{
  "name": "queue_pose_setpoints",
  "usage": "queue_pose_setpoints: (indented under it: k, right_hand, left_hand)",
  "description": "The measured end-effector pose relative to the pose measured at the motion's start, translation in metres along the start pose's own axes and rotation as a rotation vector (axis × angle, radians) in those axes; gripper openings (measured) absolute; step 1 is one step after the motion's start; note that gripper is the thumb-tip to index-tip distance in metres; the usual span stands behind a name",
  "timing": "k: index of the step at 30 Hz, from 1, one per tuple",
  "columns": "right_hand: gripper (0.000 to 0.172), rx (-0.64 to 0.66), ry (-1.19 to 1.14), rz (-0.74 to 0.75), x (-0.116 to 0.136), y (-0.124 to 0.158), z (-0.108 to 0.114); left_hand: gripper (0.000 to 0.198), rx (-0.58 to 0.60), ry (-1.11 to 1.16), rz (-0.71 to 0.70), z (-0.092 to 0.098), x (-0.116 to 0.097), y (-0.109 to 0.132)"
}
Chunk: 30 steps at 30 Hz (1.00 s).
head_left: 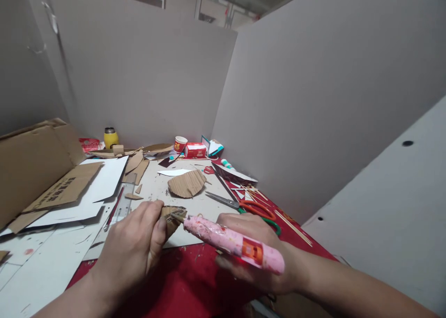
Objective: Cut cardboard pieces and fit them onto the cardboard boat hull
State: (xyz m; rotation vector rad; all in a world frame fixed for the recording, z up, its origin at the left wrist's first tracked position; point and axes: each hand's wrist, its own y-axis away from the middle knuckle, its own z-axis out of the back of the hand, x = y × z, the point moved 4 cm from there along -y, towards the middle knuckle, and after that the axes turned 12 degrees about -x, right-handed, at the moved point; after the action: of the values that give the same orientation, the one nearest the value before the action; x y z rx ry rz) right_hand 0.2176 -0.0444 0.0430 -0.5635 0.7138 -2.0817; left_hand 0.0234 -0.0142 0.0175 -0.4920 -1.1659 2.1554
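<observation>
My left hand (135, 236) pinches a small cardboard piece (171, 220) between thumb and fingers, low over the near edge of the white board. My right hand (249, 243) is wrapped round a pink glue gun (230, 241), whose body hides part of the fingers. The gun's metal nozzle points left and meets the top of the small piece. Beyond them a rounded corrugated cardboard piece (187, 184) lies on the board. Scissors (240, 206) with orange and green handles rest just past my right hand, blades pointing left.
A cardboard box (38, 165), white sheets (113, 174) and a clear ruler (126, 199) lie left. At the back stand a yellow bottle (111, 138), paper cup (180, 144) and red box (195, 150). Thin sticks (292, 227) lie right on red cloth. Grey partitions surround the table.
</observation>
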Motion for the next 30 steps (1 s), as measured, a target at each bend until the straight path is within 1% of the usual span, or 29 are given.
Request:
queue_pose_setpoints:
  k: [3,7,13,16,19,24,30]
  right_hand:
    - [0.026,-0.058,-0.097,-0.005,0.001,0.000,0.000]
    - [0.025,-0.047,-0.108,-0.009,0.001,0.000,-0.003]
    - [0.028,-0.068,-0.045,0.056,0.004,-0.001,0.001]
    - [0.028,-0.047,-0.032,0.048,0.002,0.002,0.002]
    - [0.035,-0.023,-0.010,0.034,0.000,0.006,0.002]
    - [0.039,-0.003,0.016,0.044,-0.001,0.009,0.005]
    - [0.039,-0.018,0.016,0.051,0.001,0.008,0.008]
  left_hand:
    - [0.030,-0.018,-0.004,-0.014,0.001,0.000,0.000]
    - [0.031,-0.027,0.004,-0.006,0.001,0.001,0.001]
    - [0.032,-0.054,-0.032,-0.068,0.003,0.000,0.001]
    - [0.031,-0.059,-0.050,-0.083,0.003,0.001,0.002]
    - [0.031,-0.075,-0.067,-0.105,0.003,0.002,0.004]
    - [0.031,-0.076,-0.117,-0.160,0.002,0.004,0.009]
    - [0.033,-0.132,-0.141,-0.218,0.005,0.005,0.011]
